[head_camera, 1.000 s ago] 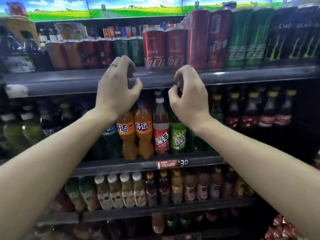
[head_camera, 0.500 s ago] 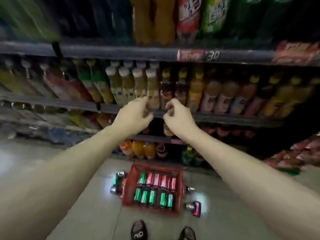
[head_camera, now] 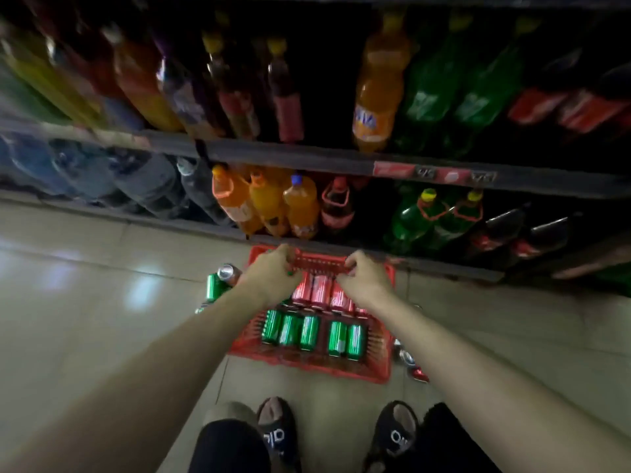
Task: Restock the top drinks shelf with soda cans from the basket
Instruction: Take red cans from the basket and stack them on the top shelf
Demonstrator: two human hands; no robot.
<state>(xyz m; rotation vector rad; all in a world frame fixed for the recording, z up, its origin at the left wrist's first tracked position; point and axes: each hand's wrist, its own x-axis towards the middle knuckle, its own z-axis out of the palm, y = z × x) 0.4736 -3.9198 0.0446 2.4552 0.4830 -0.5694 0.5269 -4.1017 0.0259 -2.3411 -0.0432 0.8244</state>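
A red plastic basket (head_camera: 375, 372) stands on the floor before the shelving. Inside it lie a row of red soda cans (head_camera: 321, 290) at the far side and a row of green soda cans (head_camera: 309, 332) at the near side. My left hand (head_camera: 273, 274) and my right hand (head_camera: 363, 279) hover over the basket's far end, fingers loosely curled, holding nothing. The top drinks shelf is out of view.
Loose cans lie on the tiles left of the basket (head_camera: 215, 288) and to its right (head_camera: 408, 360). Big orange bottles (head_camera: 269, 206) and green bottles (head_camera: 409, 223) fill the lowest shelf just behind. My feet in black slippers (head_camera: 276, 435) stand close to the basket.
The view has swung down from the top can shelf to the floor. Both hands have dropped from the shelf edge to just over the basket, still holding nothing.
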